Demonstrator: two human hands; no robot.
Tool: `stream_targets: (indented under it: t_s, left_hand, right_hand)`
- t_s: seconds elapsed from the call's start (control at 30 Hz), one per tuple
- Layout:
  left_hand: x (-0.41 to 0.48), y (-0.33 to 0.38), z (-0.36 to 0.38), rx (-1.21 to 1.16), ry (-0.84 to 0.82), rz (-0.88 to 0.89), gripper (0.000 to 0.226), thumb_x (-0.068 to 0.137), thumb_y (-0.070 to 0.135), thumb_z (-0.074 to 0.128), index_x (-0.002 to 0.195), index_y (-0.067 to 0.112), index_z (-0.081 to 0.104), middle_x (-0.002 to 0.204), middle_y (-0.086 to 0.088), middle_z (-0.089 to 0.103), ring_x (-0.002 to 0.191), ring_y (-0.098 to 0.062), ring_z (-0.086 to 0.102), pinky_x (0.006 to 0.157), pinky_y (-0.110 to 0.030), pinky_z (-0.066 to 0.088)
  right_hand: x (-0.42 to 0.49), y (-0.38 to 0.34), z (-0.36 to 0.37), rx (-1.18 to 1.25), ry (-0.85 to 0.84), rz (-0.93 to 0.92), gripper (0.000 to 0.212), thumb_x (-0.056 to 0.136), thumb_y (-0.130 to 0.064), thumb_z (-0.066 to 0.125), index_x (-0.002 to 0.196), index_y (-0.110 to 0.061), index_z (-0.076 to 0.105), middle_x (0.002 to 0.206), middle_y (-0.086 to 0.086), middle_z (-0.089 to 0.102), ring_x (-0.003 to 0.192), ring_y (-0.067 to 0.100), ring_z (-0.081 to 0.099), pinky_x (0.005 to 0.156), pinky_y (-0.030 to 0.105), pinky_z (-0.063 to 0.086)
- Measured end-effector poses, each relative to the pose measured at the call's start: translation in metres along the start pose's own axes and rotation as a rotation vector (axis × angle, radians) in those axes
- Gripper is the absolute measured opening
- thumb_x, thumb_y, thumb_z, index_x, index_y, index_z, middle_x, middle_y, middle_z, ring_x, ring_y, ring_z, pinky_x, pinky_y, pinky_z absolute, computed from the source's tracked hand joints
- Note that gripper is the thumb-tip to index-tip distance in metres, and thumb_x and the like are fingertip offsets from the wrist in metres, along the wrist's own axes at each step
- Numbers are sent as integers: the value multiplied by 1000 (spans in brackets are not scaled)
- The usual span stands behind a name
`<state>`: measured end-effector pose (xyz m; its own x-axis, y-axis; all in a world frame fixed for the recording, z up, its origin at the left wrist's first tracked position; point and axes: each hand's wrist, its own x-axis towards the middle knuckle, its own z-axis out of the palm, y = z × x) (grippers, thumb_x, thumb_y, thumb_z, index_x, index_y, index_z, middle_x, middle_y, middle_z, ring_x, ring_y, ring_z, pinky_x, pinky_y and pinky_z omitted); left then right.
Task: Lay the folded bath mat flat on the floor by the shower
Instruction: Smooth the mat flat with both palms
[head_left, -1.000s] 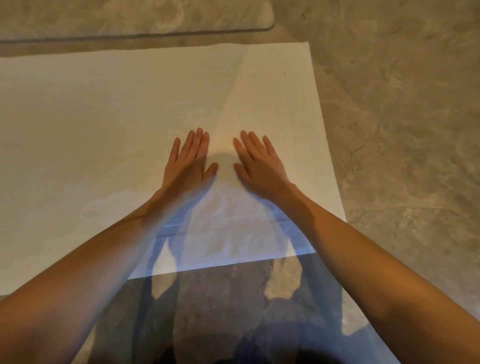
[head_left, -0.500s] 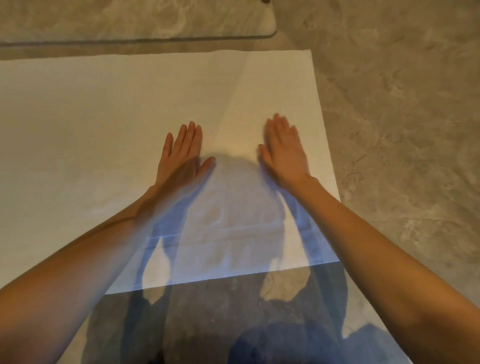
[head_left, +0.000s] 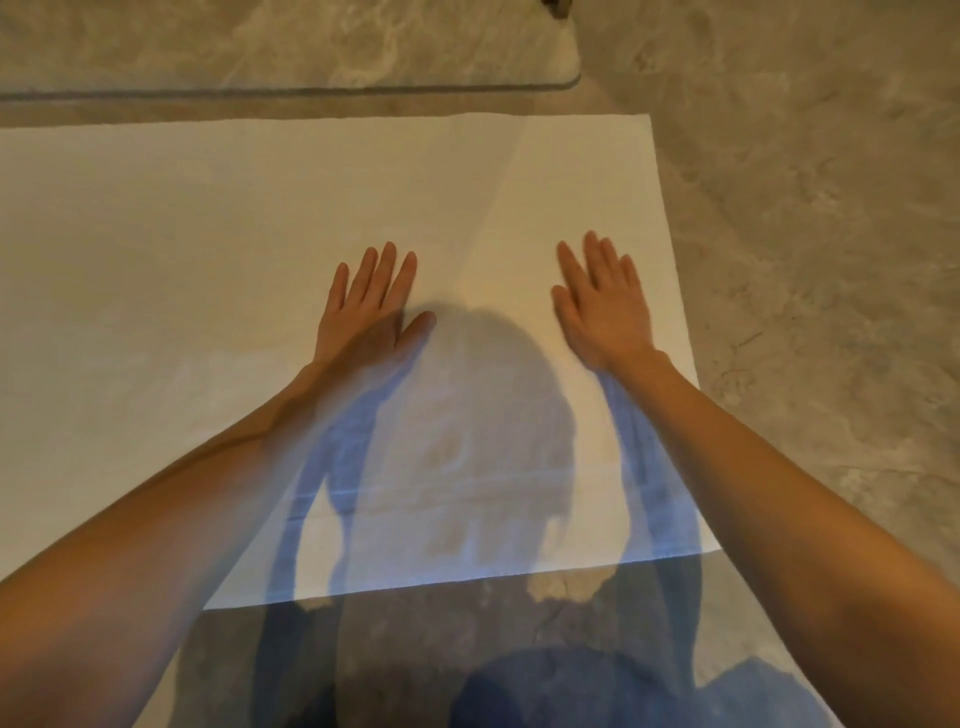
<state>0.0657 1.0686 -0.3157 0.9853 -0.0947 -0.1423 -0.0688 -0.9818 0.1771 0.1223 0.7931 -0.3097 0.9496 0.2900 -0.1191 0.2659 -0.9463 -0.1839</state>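
Note:
A white bath mat (head_left: 208, 249) lies spread out flat on the stone floor, running off the left edge of the view. A faint crease runs down it right of centre. My left hand (head_left: 369, 312) rests palm down on the mat near its middle, fingers straight and together. My right hand (head_left: 602, 306) lies palm down close to the mat's right edge, fingers extended. Neither hand holds anything. My shadow falls across the mat's near part.
A raised stone ledge with a rounded corner (head_left: 566, 78) runs along the far side, just beyond the mat's far edge. Bare marbled stone floor (head_left: 805, 260) lies to the right and in front of the mat's near edge.
My hands have slid apart on the mat: the right one moved right toward the mat's edge, the left one stayed about where it was. The mat lies in the same place.

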Motion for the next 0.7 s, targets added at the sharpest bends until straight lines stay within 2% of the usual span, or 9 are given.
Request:
stream_targets:
  t_s: [0.1, 0.2, 0.37, 0.5, 0.7]
  left_hand:
    - [4, -8, -3, -11, -2, -50, 70, 96, 56, 24, 152, 20, 2, 160, -6, -2, 147, -21, -5, 118, -41, -5]
    - [14, -12, -8, -18, 52, -89, 71, 97, 55, 25, 152, 16, 4, 160, -9, 1, 147, -24, -3, 118, -42, -4]
    - [52, -1, -10, -3, 39, -79, 68, 98, 53, 22, 152, 17, 1, 160, -7, -1, 147, -22, -5, 118, -42, -5]
    - [57, 7, 0, 40, 64, -94, 64, 98, 49, 20, 152, 19, 3, 161, -5, 1, 147, -20, -3, 119, -42, -3]
    - [56, 6, 2, -15, 104, -80, 66, 94, 52, 20, 151, 19, 10, 160, -6, 9, 147, -19, 2, 119, -43, -1]
  right_hand:
    - [-5, 25, -9, 16, -11, 95, 55, 100, -38, 26, 150, -17, 13, 158, 15, 6, 146, 28, 2, 118, 40, 0]
    - [3, 21, -17, 34, 40, 141, 56, 100, -35, 27, 149, -11, 14, 157, 19, 8, 145, 31, 3, 117, 43, 0]
    - [45, -45, -19, 33, 28, -100, 54, 100, -33, 31, 149, -16, 16, 158, 16, 8, 146, 30, 3, 117, 41, 0]
    - [69, -87, -4, 25, -16, -174, 54, 99, -32, 30, 149, -20, 16, 158, 11, 8, 146, 27, 3, 117, 40, -1]
    - [66, -50, 2, -11, -16, -142, 52, 100, -37, 27, 149, -23, 14, 158, 12, 8, 146, 27, 4, 117, 43, 0]
